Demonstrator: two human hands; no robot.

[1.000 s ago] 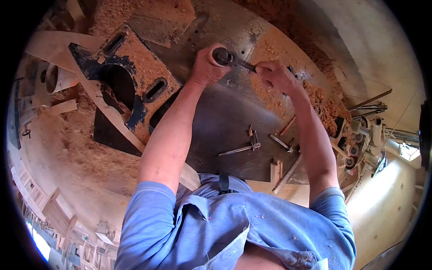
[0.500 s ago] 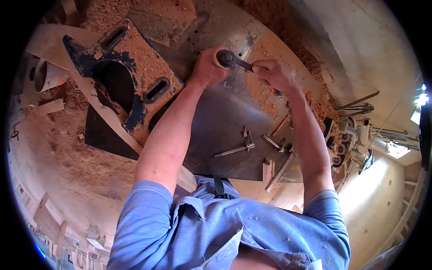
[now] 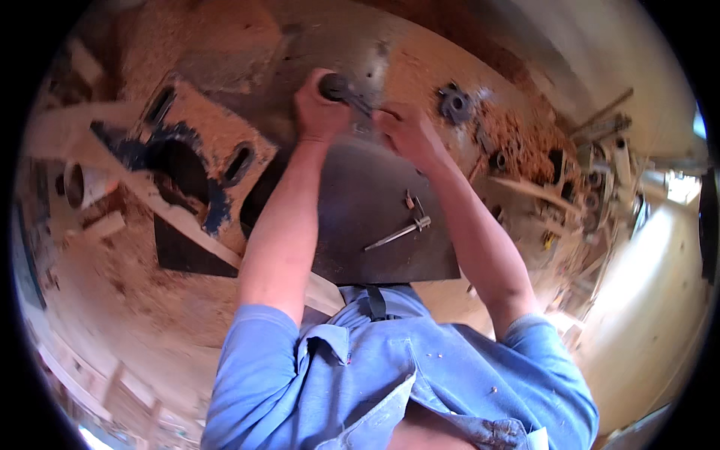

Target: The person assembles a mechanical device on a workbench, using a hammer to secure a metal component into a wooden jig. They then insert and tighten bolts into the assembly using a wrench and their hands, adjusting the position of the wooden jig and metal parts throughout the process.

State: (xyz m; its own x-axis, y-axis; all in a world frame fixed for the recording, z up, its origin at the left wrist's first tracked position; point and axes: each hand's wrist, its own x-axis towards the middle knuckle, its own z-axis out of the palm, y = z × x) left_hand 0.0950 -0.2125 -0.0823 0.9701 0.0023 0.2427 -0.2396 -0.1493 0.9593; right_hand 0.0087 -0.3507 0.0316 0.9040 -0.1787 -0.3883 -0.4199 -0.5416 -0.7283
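Near the far part of the dark metal machine table (image 3: 367, 180), my left hand (image 3: 316, 112) is wrapped round a dark, round-topped spindle (image 3: 333, 87). A wrench (image 3: 361, 105) reaches from the top of the spindle toward the right. My right hand (image 3: 409, 136) is closed on its handle end. Both hands are somewhat blurred, and the left fingers on the spindle's far side are hidden. To the right of my right hand lies a dark metal cutter head (image 3: 454, 103) with a central hole. Closer to me, a T-shaped metal tool (image 3: 397, 232) rests on the table.
At left stands a dark, slotted metal guard (image 3: 214, 142) coated in sawdust, with a curved wooden strip (image 3: 176, 214) running beside it. Reddish sawdust (image 3: 517, 124) heaps on the table's right side. Pipes and wood pieces (image 3: 600, 172) crowd beyond it.
My view has shifted, so hands and spindle appear farther left. The wrench handle has swung slightly toward me with my right hand. The cutter head, mostly hidden before, now shows.
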